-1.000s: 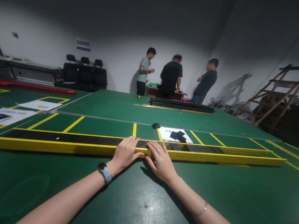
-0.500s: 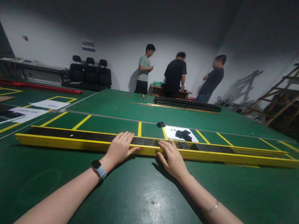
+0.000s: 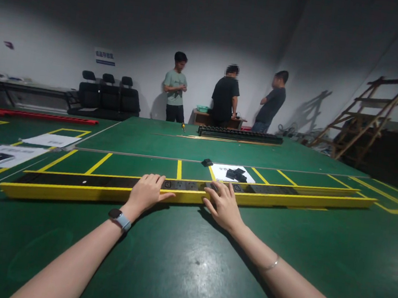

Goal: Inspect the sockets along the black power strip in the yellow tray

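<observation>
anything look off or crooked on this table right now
Nothing stands out. The long yellow channel lies flat and unbroken on the green table, black socket strip seated inside it, left hand and right hand resting on its near edge.

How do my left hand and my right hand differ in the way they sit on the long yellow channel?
The left hand lies with its fingers together and its thumb out along the near rail of the yellow channel; the right hand has its fingers spread. The left wrist wears a watch; the right wrist wears a thin bracelet. Both hands rest palm down, open, on the channel's near edge, with sockets showing between them.
</observation>
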`<move>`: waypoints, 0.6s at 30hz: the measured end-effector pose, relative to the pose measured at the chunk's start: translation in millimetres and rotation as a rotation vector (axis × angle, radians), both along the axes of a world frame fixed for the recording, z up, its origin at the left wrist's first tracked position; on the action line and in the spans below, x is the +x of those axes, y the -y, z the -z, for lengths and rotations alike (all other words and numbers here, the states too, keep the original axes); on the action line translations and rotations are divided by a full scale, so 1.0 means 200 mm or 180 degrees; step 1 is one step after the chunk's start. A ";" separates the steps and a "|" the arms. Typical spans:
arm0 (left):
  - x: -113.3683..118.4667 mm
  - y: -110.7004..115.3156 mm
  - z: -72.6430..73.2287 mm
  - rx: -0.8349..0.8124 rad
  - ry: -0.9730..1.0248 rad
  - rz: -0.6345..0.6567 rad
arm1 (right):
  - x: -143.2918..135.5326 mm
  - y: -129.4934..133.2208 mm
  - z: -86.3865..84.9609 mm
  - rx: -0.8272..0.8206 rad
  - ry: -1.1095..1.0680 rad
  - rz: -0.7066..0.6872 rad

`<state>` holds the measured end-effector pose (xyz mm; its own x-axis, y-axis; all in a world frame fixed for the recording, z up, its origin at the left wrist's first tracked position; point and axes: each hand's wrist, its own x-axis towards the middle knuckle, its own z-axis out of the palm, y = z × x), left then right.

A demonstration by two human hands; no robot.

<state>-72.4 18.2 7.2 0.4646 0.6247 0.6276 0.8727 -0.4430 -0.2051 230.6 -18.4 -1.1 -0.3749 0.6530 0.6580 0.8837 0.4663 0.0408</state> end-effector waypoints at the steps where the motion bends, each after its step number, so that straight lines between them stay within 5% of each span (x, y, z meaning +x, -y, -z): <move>1: 0.00 0.00 0.00 -0.0002 0.0032 0.0014 | 0.01 0.00 0.00 0.0019 -0.0008 0.0023; 11: 0.01 -0.01 0.01 0.0061 -0.0187 -0.0084 | 0.12 -0.01 0.00 0.0202 -0.0125 0.0302; 18: 0.17 0.00 0.01 0.0010 -0.0122 -0.0119 | 0.00 0.00 -0.02 0.0027 -0.0042 -0.0388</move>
